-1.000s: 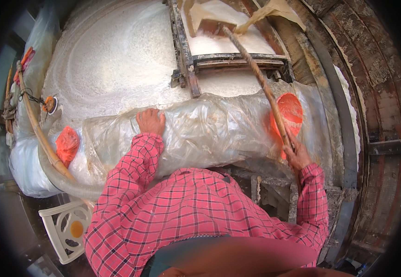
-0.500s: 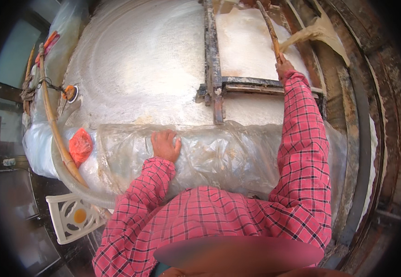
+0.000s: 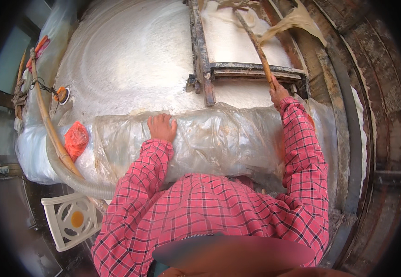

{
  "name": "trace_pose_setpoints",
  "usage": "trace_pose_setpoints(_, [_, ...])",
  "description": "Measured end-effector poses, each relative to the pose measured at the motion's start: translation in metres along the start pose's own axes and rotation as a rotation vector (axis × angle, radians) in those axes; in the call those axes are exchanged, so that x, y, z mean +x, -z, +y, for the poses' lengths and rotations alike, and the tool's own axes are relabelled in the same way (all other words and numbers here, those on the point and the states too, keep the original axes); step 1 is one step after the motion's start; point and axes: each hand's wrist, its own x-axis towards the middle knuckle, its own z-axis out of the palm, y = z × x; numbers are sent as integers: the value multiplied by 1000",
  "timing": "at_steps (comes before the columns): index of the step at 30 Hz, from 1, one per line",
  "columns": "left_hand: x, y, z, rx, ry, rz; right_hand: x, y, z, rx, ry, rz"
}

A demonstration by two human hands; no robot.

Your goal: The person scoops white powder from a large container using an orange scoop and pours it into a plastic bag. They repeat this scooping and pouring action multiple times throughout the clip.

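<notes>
My right hand (image 3: 280, 95) is closed round the near end of a long wooden stick (image 3: 257, 46). The stick slants away over a black-edged frame (image 3: 256, 70), and its far part reaches the white, wet-looking pool (image 3: 237, 44) inside. Fingers spread, my left hand (image 3: 162, 128) lies flat on the plastic-wrapped rim (image 3: 219, 138) in front of me. What is under the plastic cannot be made out. Beyond this rim spreads a wide basin of whitish liquid (image 3: 131, 60), with curved streaks on its surface.
At the left, a bent pole (image 3: 46, 117) and a clear hose (image 3: 82, 184) run beside an orange-red bag (image 3: 76, 141). Below them is a cream plastic stool (image 3: 71, 220). A pale cloth (image 3: 297, 24) hangs at the upper right, near dark beams (image 3: 362, 51).
My right hand has come back toward me, drawing the stick with it over the frame. My left hand stays on the plastic. The whole view has shifted slightly.
</notes>
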Motion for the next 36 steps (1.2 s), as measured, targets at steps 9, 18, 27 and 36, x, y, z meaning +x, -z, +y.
trace_pose_setpoints(9, [-20, -6, -15, 18, 77, -101, -171, 17, -7, -133, -75, -87])
trace_pose_setpoints(18, [-24, -8, -9, 32, 79, -135, -320, 56, -23, -106, -77, -66])
trace_pose_setpoints(27, [-7, -12, -2, 37, 36, -57, -309, 78, -34, 53, -113, -73])
trace_pose_setpoints(36, [15, -2, 11, 16, 83, -157, 56, 97, -6, -120, 171, 241])
